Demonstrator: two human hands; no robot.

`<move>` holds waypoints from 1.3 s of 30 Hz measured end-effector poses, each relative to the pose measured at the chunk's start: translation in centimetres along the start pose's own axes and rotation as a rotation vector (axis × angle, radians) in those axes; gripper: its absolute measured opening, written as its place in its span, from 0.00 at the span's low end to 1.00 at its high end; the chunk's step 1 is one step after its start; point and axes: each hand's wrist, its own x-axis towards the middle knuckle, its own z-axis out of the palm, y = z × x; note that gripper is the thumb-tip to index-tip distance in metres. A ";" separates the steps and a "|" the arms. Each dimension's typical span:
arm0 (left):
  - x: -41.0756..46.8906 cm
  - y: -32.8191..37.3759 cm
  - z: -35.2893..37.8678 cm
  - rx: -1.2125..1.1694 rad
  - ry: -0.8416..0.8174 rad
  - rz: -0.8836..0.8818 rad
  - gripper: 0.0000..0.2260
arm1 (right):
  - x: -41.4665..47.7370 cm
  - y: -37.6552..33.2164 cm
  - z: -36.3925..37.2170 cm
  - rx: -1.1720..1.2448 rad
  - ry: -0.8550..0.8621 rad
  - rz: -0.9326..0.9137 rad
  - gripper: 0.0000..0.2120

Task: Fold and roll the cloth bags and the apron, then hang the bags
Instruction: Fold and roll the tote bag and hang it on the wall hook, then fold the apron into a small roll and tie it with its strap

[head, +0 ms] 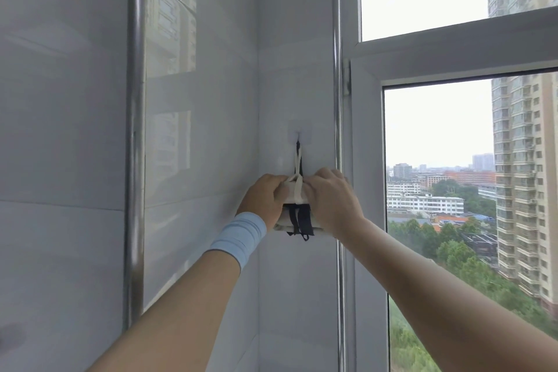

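- Well left of the hook (pixel 299 133), a steel pipe (pixel 135 130) runs up the tiled wall.
- Below-left of the hook, the left hand (pixel 267 198) (a pale blue wristband (pixel 241 232) on its wrist) curls its fingers round the left end of the rolled cloth bags (pixel 290 195).
- Straight below the hook, the bags sit against the wall, with a cream loop (pixel 297 164) and a dark strap (pixel 299 146) running up to it. They look light, soft and squashy, and a roll could loosen if squeezed unevenly. The ends suit holding and the loops suit lifting.
- Below-right of the hook, the right hand (pixel 330 196) clasps the rolls' right end.
- Far right of the hook stands the window frame (pixel 453 54).
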 end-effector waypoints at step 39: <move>-53.8 6.0 22.8 -0.018 -1.126 -0.475 0.15 | -62.7 1.2 -2.2 0.143 -1.308 0.631 0.18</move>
